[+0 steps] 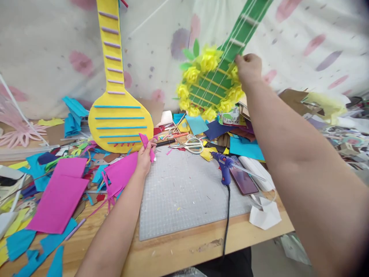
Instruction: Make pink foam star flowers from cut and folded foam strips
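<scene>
My left hand (pixel 145 156) is closed on a small piece of magenta paper (pixel 143 139), above the left edge of a grey cutting mat (pixel 184 192). Beside it lies a larger magenta sheet (pixel 121 171). My right hand (pixel 249 69) grips a green paper guitar (pixel 211 86) near where the neck meets the body. White strings run along that guitar, and yellow paper flowers (pixel 210 57) ring its body. A yellow paper guitar (pixel 119 119) with blue and purple strips stands upright behind my left hand, leaning against the patterned curtain (pixel 155 46).
Scissors (pixel 193 146) lie at the mat's far edge. A blue glue gun (pixel 223 166) rests at the right, its cord hanging over the table edge, near a phone (pixel 244 177). Magenta sheets (pixel 59 196) and coloured scraps cover the left side. More craft clutter (pixel 346 134) is piled at the right.
</scene>
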`<action>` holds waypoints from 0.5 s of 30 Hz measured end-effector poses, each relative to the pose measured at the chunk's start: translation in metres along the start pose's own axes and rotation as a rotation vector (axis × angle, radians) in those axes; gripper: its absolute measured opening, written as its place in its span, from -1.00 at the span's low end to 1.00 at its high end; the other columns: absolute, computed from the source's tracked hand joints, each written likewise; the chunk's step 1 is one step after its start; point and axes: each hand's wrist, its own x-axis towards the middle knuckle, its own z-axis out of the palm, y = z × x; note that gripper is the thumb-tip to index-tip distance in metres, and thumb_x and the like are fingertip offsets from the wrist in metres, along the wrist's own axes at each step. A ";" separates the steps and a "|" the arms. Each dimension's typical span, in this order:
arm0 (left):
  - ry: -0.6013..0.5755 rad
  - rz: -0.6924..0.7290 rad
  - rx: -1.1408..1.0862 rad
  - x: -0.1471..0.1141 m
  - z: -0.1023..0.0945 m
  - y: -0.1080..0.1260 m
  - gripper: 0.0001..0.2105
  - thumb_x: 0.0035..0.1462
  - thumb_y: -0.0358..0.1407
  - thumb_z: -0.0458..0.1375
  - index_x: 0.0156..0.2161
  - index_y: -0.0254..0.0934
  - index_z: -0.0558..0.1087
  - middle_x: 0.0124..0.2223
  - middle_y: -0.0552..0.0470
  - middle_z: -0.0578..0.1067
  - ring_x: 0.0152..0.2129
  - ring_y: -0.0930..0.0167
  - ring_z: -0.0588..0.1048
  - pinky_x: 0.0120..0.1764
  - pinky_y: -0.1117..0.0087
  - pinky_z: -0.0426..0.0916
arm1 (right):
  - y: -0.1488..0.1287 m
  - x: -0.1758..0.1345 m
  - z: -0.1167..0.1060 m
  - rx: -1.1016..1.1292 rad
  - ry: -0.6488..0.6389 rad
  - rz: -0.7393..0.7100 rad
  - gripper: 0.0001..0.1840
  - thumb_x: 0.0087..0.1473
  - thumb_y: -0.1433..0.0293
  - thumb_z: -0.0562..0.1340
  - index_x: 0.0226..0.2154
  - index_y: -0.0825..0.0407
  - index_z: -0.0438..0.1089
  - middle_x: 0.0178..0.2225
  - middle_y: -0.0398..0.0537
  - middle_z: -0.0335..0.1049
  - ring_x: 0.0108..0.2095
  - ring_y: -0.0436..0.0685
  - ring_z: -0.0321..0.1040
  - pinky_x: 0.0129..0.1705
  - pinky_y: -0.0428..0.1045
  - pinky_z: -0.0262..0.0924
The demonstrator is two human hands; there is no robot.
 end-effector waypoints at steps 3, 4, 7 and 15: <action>0.001 -0.014 -0.016 0.000 0.000 -0.001 -0.79 0.08 -0.19 0.17 -0.48 -0.29 0.44 -0.01 -0.11 0.48 0.10 0.35 0.33 0.14 0.27 0.20 | 0.002 0.007 -0.017 0.155 0.066 0.199 -0.45 0.19 0.17 -0.03 -0.04 0.32 0.28 -0.12 0.21 0.36 -0.21 -0.02 0.26 -0.21 0.00 0.11; 0.000 -0.019 -0.020 0.000 0.000 -0.001 -0.78 0.07 -0.19 0.18 -0.48 -0.30 0.44 0.00 -0.11 0.48 0.09 0.34 0.33 0.14 0.26 0.21 | 0.002 0.005 -0.019 0.170 0.069 0.227 -0.45 0.20 0.17 -0.02 -0.04 0.32 0.27 -0.11 0.21 0.35 -0.20 -0.02 0.25 -0.19 0.02 0.11; -0.020 -0.025 -0.018 -0.001 -0.001 0.000 -0.77 0.05 -0.17 0.19 -0.48 -0.30 0.44 0.00 -0.11 0.48 0.05 0.34 0.38 0.13 0.24 0.22 | 0.001 -0.006 -0.019 0.198 0.051 0.272 -0.49 0.21 0.18 0.00 -0.05 0.29 0.29 -0.11 0.20 0.34 -0.20 0.02 0.25 -0.14 0.06 0.11; -0.049 -0.051 -0.012 -0.005 0.000 0.001 -0.72 0.02 -0.09 0.20 -0.45 -0.32 0.41 -0.20 -0.10 0.55 -0.26 0.35 0.55 -0.11 0.23 0.41 | -0.002 -0.026 0.010 0.214 -0.099 0.220 -0.59 0.18 0.24 0.07 -0.11 0.26 0.34 -0.20 0.11 0.36 -0.24 0.00 0.27 -0.17 -0.01 0.11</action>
